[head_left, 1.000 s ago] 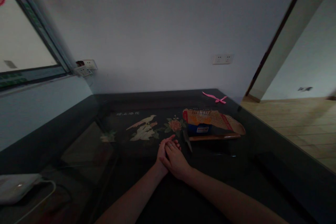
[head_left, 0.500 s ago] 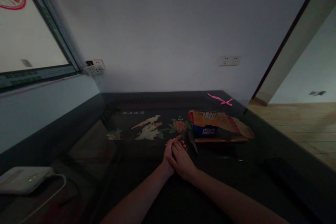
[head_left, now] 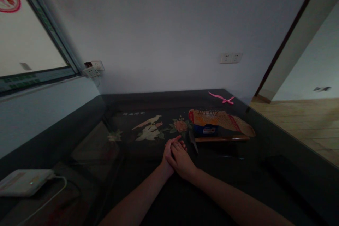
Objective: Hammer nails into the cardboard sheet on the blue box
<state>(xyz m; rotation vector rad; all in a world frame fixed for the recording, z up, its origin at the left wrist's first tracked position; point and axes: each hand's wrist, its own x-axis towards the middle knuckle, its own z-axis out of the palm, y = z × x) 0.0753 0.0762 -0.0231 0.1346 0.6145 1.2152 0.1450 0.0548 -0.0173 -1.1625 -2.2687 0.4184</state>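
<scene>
My left hand (head_left: 167,151) and my right hand (head_left: 182,158) are clasped together over the dark glossy tabletop (head_left: 148,159). The fingers of each wrap round the other, and my right hand lies partly over the left. A ring shows on a right finger. No object is visible between the palms, though their inside is hidden. Just right of the fingertips lies a hammer-like tool (head_left: 221,138) with a dark tapering head and a brown wooden handle. Behind its handle lies a blue and orange packet (head_left: 209,130) on a tan, red-banded patterned piece (head_left: 230,122).
A pink ribbon (head_left: 224,99) lies at the far right corner. At the near left is a white device (head_left: 26,183) with a white cable (head_left: 46,200). A long black object (head_left: 293,183) lies at the right. Wall sockets (head_left: 231,58) sit behind the table.
The view has shifted and tilted slightly. My hands stay clasped in the same pose, and the things on the table have not moved.
</scene>
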